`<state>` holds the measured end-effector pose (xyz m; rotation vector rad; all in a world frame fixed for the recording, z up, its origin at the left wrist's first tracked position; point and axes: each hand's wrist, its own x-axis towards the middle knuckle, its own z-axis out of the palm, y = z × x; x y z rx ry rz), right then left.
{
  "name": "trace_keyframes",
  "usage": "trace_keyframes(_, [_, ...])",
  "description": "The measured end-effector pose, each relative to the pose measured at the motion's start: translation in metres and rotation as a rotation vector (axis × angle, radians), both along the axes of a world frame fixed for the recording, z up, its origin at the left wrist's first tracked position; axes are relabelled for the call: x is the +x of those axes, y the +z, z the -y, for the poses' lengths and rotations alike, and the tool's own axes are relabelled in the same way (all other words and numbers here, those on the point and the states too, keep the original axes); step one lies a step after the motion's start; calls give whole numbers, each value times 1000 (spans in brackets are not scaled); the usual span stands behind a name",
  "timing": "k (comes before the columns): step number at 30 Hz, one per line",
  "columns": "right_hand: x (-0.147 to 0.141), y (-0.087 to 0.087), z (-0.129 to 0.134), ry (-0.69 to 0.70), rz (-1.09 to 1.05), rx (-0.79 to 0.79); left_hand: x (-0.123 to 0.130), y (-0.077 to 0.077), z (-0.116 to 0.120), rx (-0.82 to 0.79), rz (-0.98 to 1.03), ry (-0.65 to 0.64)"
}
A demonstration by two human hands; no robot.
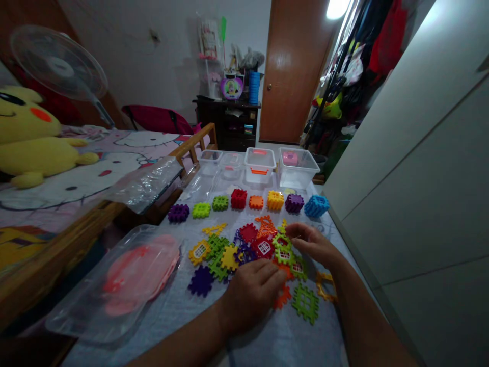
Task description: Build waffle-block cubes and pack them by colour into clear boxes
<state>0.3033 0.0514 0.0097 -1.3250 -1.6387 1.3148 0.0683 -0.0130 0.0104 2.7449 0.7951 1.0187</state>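
Bedroom bench carries bright plastic pieces under two bare hands

Beside a bed (95, 168) with a cartoon cover and a yellow plush toy (26, 137), a cloth-covered bench (290, 341) holds a loose pile of plastic pieces (244, 250) in red, green, yellow, purple and orange, some with small window cut-outs. The person's left hand (250, 295) lies over the near edge of the pile, its fingers (269, 272) stretched out and gripping nothing that shows. The right hand (317, 244) rests at the pile's right side, its fingers (301, 235) curved just above a green window piece (282, 242); whether they hold it cannot be told. A green lattice piece (305, 304) lies just beyond the pile's near right edge. Past the pile, eight built cubes (239, 198) stand in a row, from purple at left to blue at right. Behind them sit clear plastic boxes (298, 168), and a clear tray (114, 290) with a pink lid inside lies at the bench's left edge. A standing fan (59, 66) and a wooden door (294, 71) fill the background.
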Motion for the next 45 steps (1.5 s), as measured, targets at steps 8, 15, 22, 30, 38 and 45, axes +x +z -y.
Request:
trace_keyframes(8, [-10, -1, 3, 79, 568, 335, -21, 13, -31, -378, 218, 388])
trace_keyframes(15, [-24, -1, 6, 48, 667, 357, -35, 6, -42, -302, 191, 500])
trace_keyframes(22, [-25, -2, 8, -4, 705, 416, -39, 0, -37, -355, 137, 490])
trace_keyframes(30, [-28, -7, 8, 0, 737, 428, -41, -1, -42, -359, 31, 551])
trace_keyframes(38, [-30, -17, 6, -50, 681, 442, -31, 8, -46, -348, -223, 545])
trace_keyframes(45, [-14, -4, 3, -79, 566, 419, -27, 14, -50, -295, -324, 559])
